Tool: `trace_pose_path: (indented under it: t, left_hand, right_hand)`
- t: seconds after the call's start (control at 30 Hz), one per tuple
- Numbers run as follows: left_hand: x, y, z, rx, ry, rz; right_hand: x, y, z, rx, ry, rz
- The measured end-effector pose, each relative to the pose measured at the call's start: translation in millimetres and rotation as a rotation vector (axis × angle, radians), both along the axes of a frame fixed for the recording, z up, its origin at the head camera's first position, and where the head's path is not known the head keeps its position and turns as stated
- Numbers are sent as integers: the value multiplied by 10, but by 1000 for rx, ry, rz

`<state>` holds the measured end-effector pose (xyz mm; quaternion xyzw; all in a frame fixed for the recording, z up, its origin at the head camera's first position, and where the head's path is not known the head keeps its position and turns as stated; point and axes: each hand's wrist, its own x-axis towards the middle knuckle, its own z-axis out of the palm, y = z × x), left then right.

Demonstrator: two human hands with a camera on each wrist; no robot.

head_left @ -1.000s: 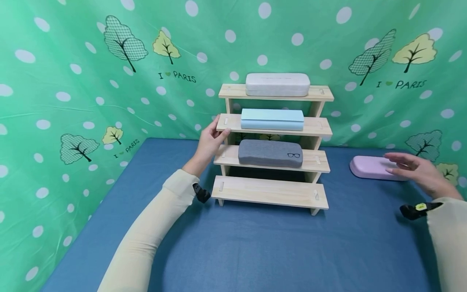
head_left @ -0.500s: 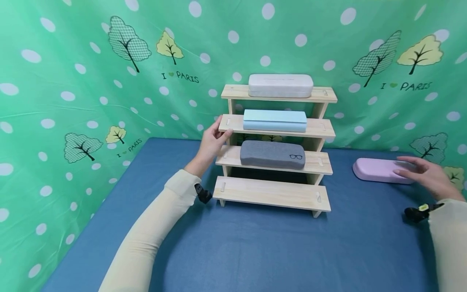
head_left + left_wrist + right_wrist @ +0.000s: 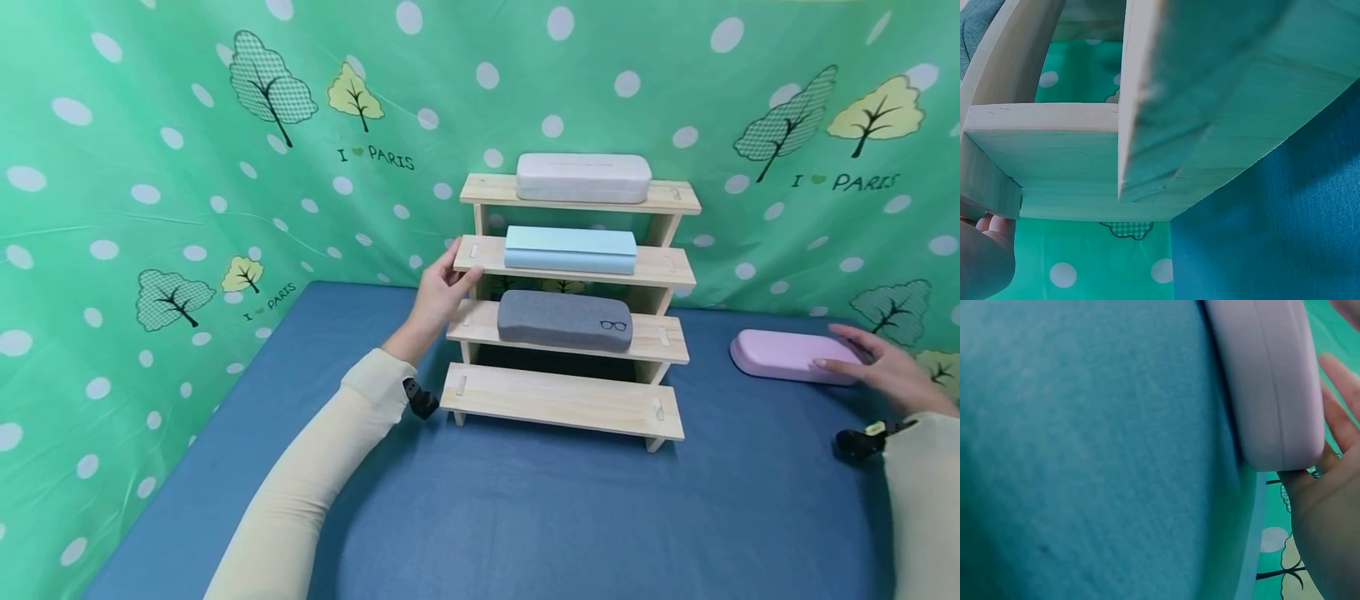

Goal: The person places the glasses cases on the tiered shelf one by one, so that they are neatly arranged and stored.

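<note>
My left hand [image 3: 438, 293] grips the left end of a stepped wooden shelf [image 3: 558, 393] at its second tier from the top, thumb along the front edge and fingers behind. In the left wrist view, part of that hand [image 3: 988, 256] shows by the wood. A pale pink glasses case [image 3: 787, 354] lies flat on the blue cloth right of the shelf. Spread over its right end, my right hand [image 3: 892, 371] has the thumb toward the front and fingers toward the back. In the right wrist view, the fingers [image 3: 1341, 419] reach behind and above the pink case [image 3: 1272, 381].
A whitish glasses case [image 3: 583, 177] sits on the top tier. Below it is a light blue case [image 3: 570, 250], then a grey fabric case [image 3: 565, 321] with a glasses print. A green dotted curtain [image 3: 360, 225] hangs close behind the shelf. Blue cloth [image 3: 562, 517] covers the table.
My right hand has lowered and spread farther round the pink case's right end. The left hand keeps its hold on the shelf. The whole view has shifted slightly.
</note>
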<state>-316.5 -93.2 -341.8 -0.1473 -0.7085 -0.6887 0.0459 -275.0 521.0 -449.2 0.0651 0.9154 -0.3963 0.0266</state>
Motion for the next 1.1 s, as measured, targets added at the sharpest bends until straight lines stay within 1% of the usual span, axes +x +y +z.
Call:
trace_pose_path:
  t: [0.13, 0.27, 0.43, 0.6, 0.73, 0.77, 0.9, 0.97, 1.0, 1.1]
  left_hand:
    - [7, 2, 10, 6, -5, -2]
    - [6, 8, 14, 5, -12, 1]
    - [6, 5, 9, -2, -11, 6]
    - [9, 1, 5, -1, -8, 4]
    - [11, 2, 8, 11, -9, 4]
    - [-15, -2, -20, 13, -3, 5]
    - [-23, -2, -32, 15, 10, -5]
    - [-27, -2, -37, 8, 16, -6]
    - [-2, 2, -10, 3, 14, -6]
    - [-57, -10, -68, 6, 12, -6]
  right_hand:
    - [9, -14, -6, 41, -26, -13]
    - [31, -39, 16, 41, -33, -4]
    - [31, -40, 18, 42, -52, 26]
    - [26, -25, -7, 67, -35, 57]
    - [39, -24, 23, 94, -38, 95]
    - [38, -26, 31, 100, -46, 107]
    - [47, -48, 51, 114, -60, 142]
    - [55, -52, 41, 113, -58, 140]
    - [64, -59, 41, 116, -57, 131]
    - [96, -71, 35, 124, -57, 101]
